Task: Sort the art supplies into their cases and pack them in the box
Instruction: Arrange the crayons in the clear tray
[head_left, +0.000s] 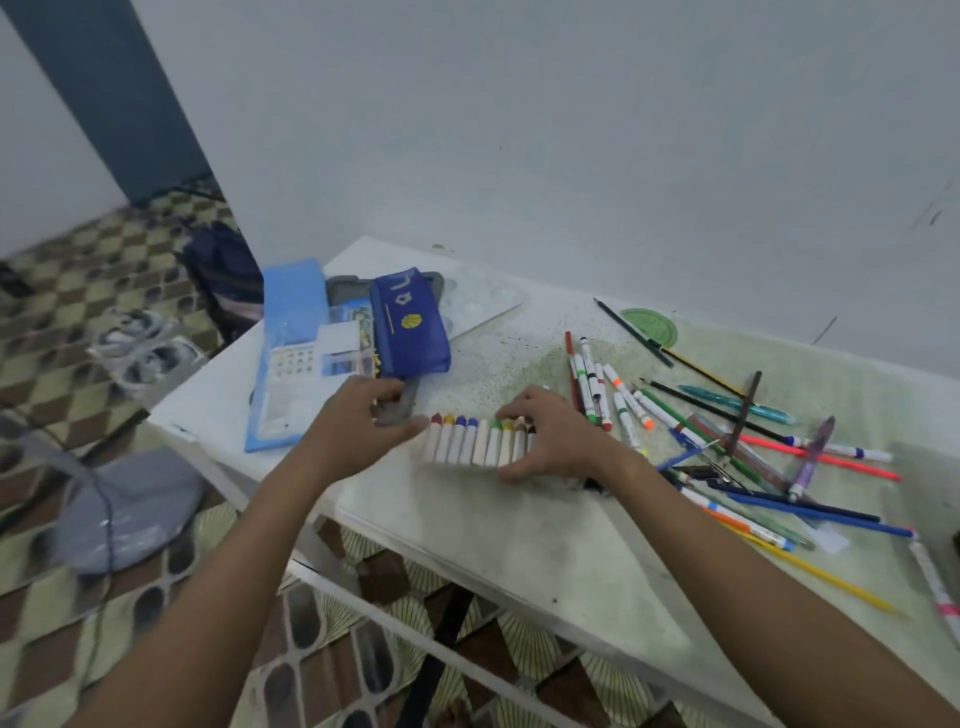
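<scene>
The right hand (558, 441) lies over the right end of a row of crayons (470, 441), its fingers curled on the tips and its thumb pressing the lower ends, so it grips the row; the left hand (363, 423) is beside the left end of the row, thumb touching the first crayon, and whether its fingers hold the grey case (397, 408) under them I cannot tell. The crayons lie side by side on the white table (519, 540), near its front edge; behind the left hand lie a dark blue pouch (410, 325) and a light blue box (291, 332), touching; to the right, a loose heap of markers and pencils (727, 441) spreads over the table.
</scene>
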